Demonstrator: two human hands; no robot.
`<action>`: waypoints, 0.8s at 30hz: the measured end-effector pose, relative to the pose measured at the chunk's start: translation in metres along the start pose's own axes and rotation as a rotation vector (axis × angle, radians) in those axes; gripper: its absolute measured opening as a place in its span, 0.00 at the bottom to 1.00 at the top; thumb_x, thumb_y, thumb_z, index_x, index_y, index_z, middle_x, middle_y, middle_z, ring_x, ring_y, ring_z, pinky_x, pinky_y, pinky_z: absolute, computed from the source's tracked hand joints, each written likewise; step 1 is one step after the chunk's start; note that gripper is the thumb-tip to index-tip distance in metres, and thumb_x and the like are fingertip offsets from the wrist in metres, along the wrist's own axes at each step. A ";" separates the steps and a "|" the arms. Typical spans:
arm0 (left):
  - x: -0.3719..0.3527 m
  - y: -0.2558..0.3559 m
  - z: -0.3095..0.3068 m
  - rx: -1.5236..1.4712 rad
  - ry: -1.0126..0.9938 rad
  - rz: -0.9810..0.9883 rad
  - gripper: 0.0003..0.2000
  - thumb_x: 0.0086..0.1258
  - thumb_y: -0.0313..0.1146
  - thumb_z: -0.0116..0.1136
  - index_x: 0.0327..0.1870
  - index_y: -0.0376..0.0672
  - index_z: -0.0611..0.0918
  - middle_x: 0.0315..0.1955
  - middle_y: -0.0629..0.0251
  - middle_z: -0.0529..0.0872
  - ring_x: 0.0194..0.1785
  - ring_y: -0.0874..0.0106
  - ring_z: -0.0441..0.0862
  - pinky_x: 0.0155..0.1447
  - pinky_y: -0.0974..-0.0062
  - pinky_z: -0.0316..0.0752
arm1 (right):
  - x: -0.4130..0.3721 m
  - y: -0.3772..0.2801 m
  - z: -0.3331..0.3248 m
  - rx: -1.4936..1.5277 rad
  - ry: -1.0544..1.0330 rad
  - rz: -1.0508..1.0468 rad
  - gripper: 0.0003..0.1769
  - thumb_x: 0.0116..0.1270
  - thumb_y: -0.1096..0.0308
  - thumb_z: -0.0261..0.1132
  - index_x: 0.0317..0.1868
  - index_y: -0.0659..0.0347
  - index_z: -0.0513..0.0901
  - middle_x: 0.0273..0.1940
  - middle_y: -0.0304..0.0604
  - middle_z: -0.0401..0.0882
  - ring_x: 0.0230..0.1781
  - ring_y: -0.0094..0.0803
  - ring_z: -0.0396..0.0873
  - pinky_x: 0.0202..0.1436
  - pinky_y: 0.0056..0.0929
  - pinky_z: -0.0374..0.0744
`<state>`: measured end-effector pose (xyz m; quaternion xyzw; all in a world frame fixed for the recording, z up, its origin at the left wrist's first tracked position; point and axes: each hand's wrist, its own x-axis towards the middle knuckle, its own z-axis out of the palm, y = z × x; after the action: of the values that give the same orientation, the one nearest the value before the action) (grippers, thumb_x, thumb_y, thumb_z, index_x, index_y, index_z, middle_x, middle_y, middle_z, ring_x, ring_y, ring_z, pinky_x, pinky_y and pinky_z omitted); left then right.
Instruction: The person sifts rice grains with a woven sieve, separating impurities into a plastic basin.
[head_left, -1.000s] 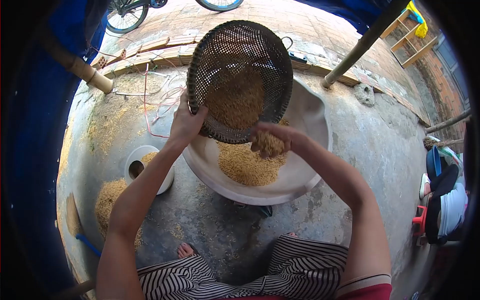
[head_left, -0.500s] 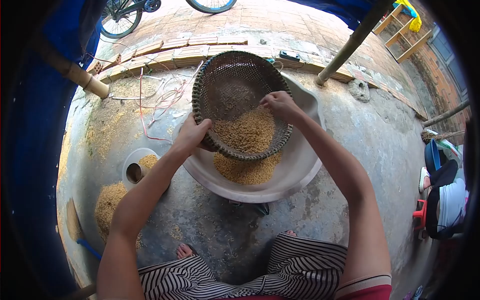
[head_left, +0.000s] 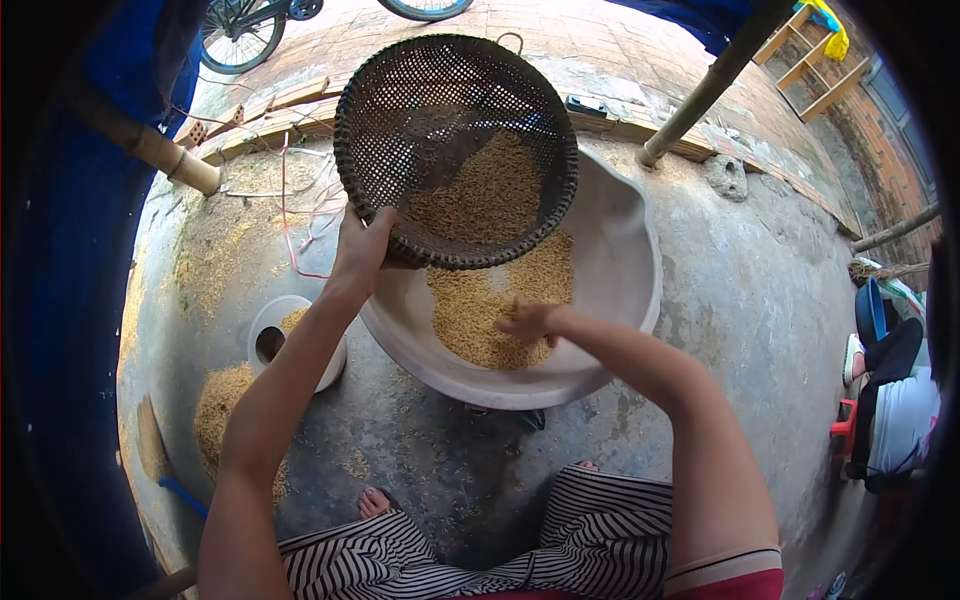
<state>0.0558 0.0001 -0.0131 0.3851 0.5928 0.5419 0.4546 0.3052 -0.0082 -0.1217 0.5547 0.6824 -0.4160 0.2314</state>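
My left hand (head_left: 362,243) grips the near rim of a dark woven sieve basket (head_left: 420,100), tilted up on edge over a wide pale basin (head_left: 625,260). A patch of golden grain (head_left: 490,195) clings to the basket's mesh. More loose grain (head_left: 470,315) lies heaped in the basin. My right hand (head_left: 528,322) is down in the basin on that heap, fingers curled into the grain; whether it holds any I cannot tell.
A small white bucket (head_left: 330,365) with grain stands left of the basin, beside a grain pile (head_left: 222,400) on the concrete floor. Wires (head_left: 300,215), bricks and a bamboo pole (head_left: 700,95) lie beyond. Another person (head_left: 895,400) sits at the right edge. My foot (head_left: 372,500) is below.
The basket has been tipped back up on edge from lying flat over the basin. My right hand left the basket and dropped into the grain in the basin.
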 end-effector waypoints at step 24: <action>-0.021 -0.026 0.003 0.278 -0.158 0.055 0.24 0.57 0.32 0.53 0.55 0.34 0.65 0.36 0.61 0.78 0.37 0.72 0.76 0.46 0.75 0.71 | -0.064 -0.021 -0.090 0.665 0.014 -0.394 0.17 0.62 0.60 0.53 0.17 0.59 0.72 0.14 0.34 0.67 0.09 0.22 0.63 0.10 0.22 0.62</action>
<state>0.0652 -0.0220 -0.0359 0.5018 0.6138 0.4346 0.4272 0.3159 0.0293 -0.0158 0.4607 0.6053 -0.6472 -0.0503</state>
